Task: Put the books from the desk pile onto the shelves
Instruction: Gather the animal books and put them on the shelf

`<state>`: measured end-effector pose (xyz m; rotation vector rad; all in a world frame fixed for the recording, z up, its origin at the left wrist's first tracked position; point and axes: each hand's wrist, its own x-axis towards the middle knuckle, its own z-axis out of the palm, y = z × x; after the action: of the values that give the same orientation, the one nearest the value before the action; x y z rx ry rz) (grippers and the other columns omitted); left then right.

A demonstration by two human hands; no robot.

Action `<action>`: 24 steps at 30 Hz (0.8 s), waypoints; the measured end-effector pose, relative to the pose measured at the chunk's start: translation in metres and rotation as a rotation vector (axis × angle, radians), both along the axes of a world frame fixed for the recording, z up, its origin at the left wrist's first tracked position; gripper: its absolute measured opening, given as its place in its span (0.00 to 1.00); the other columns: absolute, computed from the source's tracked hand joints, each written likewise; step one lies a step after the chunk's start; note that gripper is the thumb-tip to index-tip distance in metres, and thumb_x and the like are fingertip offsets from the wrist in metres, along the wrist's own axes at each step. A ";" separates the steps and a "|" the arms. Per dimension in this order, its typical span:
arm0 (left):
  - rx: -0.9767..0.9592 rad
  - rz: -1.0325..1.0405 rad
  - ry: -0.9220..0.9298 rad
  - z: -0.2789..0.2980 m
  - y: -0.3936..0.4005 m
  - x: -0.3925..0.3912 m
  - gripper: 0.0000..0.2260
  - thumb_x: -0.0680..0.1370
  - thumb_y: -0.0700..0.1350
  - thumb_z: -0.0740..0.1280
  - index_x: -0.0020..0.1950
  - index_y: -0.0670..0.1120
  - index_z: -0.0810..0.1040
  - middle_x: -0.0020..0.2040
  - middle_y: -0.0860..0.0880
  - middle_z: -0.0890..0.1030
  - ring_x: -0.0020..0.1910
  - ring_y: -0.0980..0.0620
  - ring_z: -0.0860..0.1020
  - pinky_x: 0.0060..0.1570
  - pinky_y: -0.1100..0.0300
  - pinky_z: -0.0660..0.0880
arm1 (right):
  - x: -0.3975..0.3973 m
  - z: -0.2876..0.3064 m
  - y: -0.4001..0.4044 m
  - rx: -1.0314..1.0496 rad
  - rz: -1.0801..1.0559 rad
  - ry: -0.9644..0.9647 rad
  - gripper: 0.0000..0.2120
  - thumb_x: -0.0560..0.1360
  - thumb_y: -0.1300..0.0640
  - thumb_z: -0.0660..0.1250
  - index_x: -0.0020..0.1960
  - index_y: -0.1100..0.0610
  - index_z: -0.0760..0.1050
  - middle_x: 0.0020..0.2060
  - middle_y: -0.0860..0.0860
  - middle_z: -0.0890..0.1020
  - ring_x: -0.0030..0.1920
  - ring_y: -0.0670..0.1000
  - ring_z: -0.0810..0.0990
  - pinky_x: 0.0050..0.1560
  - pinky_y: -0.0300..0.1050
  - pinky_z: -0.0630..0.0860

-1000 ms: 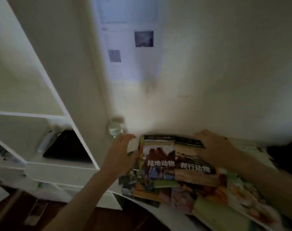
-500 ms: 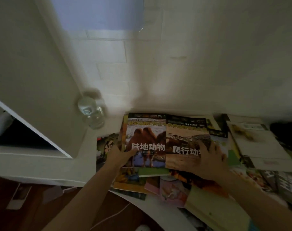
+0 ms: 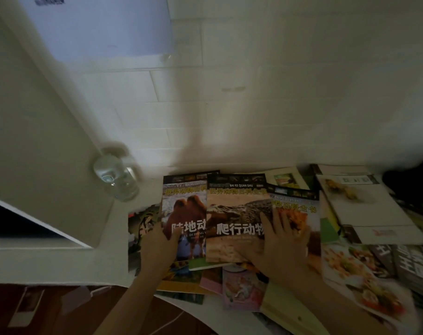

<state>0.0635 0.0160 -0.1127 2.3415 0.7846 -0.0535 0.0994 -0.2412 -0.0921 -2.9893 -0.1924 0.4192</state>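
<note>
A loose pile of books covers the white desk point(image 3: 113, 262). On top lie a camel-cover book point(image 3: 185, 213) and, overlapping its right side, a reptile-cover book point(image 3: 234, 221). A third book with an orange picture point(image 3: 299, 213) sticks out from under the reptile one. My left hand point(image 3: 158, 247) grips the camel book's left edge, thumb on the cover. My right hand point(image 3: 281, 247) lies flat with spread fingers across the reptile book's right part and the orange one. The white shelf unit point(image 3: 43, 151) stands at the left.
A clear glass jar point(image 3: 116, 177) stands on the desk between the shelf unit's side panel and the books. A white-covered book point(image 3: 365, 209) and food magazines point(image 3: 355, 274) lie to the right. A dark object point(image 3: 10, 224) lies in the shelf opening. Brown floor point(image 3: 60, 310) shows below.
The view has dropped toward the desk. My left hand has closed onto the camel book's left edge. My right hand has slid down and right, flat over the reptile book and its neighbour.
</note>
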 end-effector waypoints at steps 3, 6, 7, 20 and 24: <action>0.087 0.035 0.011 -0.002 -0.001 -0.002 0.22 0.78 0.57 0.63 0.62 0.41 0.73 0.59 0.34 0.73 0.58 0.34 0.72 0.58 0.40 0.72 | -0.003 -0.004 0.027 0.050 0.000 0.023 0.58 0.54 0.16 0.32 0.79 0.44 0.42 0.79 0.53 0.40 0.78 0.56 0.39 0.69 0.74 0.37; -0.096 0.037 -0.113 0.016 -0.008 -0.001 0.25 0.76 0.65 0.57 0.55 0.44 0.74 0.49 0.43 0.78 0.50 0.41 0.77 0.49 0.48 0.75 | -0.007 -0.002 0.045 0.074 0.046 0.047 0.51 0.62 0.19 0.38 0.79 0.44 0.42 0.79 0.52 0.41 0.78 0.56 0.39 0.68 0.74 0.34; -0.184 0.047 -0.125 0.023 -0.013 -0.002 0.22 0.76 0.63 0.62 0.54 0.45 0.73 0.48 0.46 0.78 0.48 0.45 0.78 0.48 0.51 0.76 | -0.009 -0.001 0.046 0.099 0.067 0.041 0.47 0.66 0.21 0.39 0.79 0.43 0.44 0.79 0.51 0.42 0.78 0.54 0.40 0.68 0.73 0.33; -0.573 0.071 -0.413 0.085 -0.016 0.000 0.10 0.80 0.41 0.65 0.60 0.47 0.69 0.45 0.44 0.83 0.41 0.44 0.83 0.38 0.51 0.81 | -0.002 0.015 -0.091 0.040 -0.312 -0.067 0.52 0.63 0.28 0.69 0.76 0.56 0.55 0.67 0.59 0.68 0.66 0.61 0.67 0.66 0.54 0.65; -1.129 0.084 -0.265 0.099 -0.049 0.005 0.10 0.79 0.41 0.66 0.60 0.46 0.74 0.51 0.41 0.84 0.47 0.40 0.83 0.43 0.47 0.82 | -0.004 0.014 -0.091 0.207 -0.396 -0.081 0.42 0.64 0.38 0.76 0.70 0.54 0.64 0.64 0.59 0.69 0.64 0.59 0.65 0.57 0.51 0.68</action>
<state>0.0689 -0.0327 -0.0134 1.2111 0.5037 -0.1116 0.0958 -0.3319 -0.0781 -2.7461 0.3252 0.2176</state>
